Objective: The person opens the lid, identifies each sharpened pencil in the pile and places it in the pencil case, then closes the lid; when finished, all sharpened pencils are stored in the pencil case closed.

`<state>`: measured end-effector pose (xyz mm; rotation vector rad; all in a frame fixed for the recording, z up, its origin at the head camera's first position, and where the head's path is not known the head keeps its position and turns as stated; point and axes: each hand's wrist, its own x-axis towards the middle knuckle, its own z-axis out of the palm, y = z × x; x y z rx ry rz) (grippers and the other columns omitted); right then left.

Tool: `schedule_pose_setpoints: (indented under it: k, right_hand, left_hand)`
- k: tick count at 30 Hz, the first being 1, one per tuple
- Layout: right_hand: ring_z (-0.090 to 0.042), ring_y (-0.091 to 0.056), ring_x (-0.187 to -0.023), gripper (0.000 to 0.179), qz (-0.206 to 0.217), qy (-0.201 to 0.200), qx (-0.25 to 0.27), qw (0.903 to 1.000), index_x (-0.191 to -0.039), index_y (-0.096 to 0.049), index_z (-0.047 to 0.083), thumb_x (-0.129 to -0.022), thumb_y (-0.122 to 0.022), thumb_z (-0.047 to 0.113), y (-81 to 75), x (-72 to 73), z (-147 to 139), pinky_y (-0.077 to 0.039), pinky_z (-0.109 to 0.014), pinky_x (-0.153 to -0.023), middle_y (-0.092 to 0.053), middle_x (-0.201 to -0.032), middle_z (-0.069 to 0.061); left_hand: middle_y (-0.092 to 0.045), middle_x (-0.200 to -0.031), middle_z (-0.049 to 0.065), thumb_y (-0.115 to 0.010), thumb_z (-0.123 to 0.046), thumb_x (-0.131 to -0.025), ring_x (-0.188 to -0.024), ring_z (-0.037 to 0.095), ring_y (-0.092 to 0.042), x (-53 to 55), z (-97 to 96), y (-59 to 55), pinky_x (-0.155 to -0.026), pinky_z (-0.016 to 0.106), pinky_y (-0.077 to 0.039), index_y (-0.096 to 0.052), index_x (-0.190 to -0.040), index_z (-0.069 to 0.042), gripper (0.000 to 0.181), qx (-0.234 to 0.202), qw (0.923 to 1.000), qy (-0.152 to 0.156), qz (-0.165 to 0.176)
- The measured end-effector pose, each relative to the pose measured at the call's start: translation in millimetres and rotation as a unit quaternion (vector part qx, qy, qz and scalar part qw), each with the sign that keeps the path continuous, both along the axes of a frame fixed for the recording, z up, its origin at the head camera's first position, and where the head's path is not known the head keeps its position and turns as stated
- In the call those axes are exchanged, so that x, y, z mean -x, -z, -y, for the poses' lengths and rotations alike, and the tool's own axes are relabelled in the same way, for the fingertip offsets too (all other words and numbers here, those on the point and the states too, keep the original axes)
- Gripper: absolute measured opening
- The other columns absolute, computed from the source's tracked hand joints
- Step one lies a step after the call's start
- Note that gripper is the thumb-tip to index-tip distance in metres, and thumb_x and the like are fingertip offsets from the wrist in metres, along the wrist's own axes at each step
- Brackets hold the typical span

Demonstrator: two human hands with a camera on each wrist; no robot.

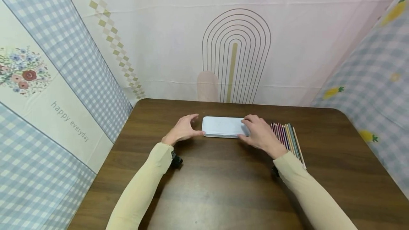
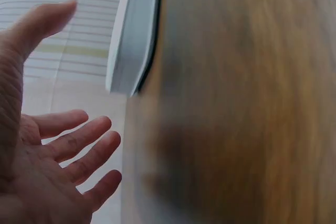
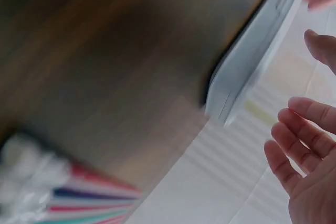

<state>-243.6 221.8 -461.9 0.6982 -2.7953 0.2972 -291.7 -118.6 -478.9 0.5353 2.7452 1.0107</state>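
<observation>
A flat, pale rectangular case (image 1: 220,126) with rounded corners lies shut near the far edge of the table. Its silvery side wall shows in both the left wrist view and the right wrist view. At the case's left end is my left hand (image 1: 184,129), thumb toward the front corner and fingers spread. My right hand (image 1: 258,132) hovers over the right end, hiding that part of it, with thumb and fingers apart. In the right wrist view its fingers (image 3: 302,145) are loosely extended with nothing between them.
A row of colored pencils (image 1: 287,139) lies right of the case, partly behind my right forearm. The brown wooden table (image 1: 204,187) meets a printed cloth backdrop (image 1: 172,52) at its far edge. Checked cloth hangs at both sides.
</observation>
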Motion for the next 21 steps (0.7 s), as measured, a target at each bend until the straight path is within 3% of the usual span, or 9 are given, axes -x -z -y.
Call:
schedule_pose_setpoints:
  k: [6, 12, 21]
  right_hand:
    - [-0.036, -0.069, -0.117, 0.056, -0.024, -0.038, -0.046, 0.9979, -0.123, -0.075, -0.005, -0.087, -0.092, 0.033, 6.8, 1.9, 28.2, -0.059, -0.05, -0.101, -0.072, -0.128, -0.021]
    - [-0.036, -0.068, -0.11, 0.049, -0.049, -0.04, -0.072, 0.9954, -0.11, -0.073, -0.004, -0.083, -0.094, 0.031, 18.8, 7.1, 39.2, -0.06, -0.05, -0.095, -0.07, -0.118, -0.019]
    - [-0.035, -0.067, -0.093, 0.034, -0.08, -0.055, -0.101, 0.9901, -0.094, -0.076, -0.005, -0.085, -0.09, 0.024, 21.1, 12.7, 46.7, -0.06, -0.05, -0.088, -0.07, -0.099, -0.017]
  left_hand:
    - [-0.061, -0.155, 0.02, -0.092, -0.043, -0.083, -0.142, 0.033, -0.061, 3.7, -14.4, 7.5, -0.121, 0.049, -0.048, -0.043, -0.165, -0.002, 0.105, 0.017, 0.9997, 0.02, -0.003]
    - [-0.061, -0.155, 0.02, -0.096, -0.04, -0.08, -0.145, 0.036, -0.057, 8.4, -18.9, 13.3, -0.124, 0.052, -0.044, -0.044, -0.165, -0.002, 0.107, 0.012, 0.9996, 0.022, -0.011]
    - [-0.052, -0.166, 0.02, -0.096, -0.035, -0.079, -0.157, 0.04, -0.044, 15.0, -24.5, 16.0, -0.132, 0.053, -0.035, -0.044, -0.165, -0.004, 0.105, 0.027, 0.9989, 0.032, -0.019]
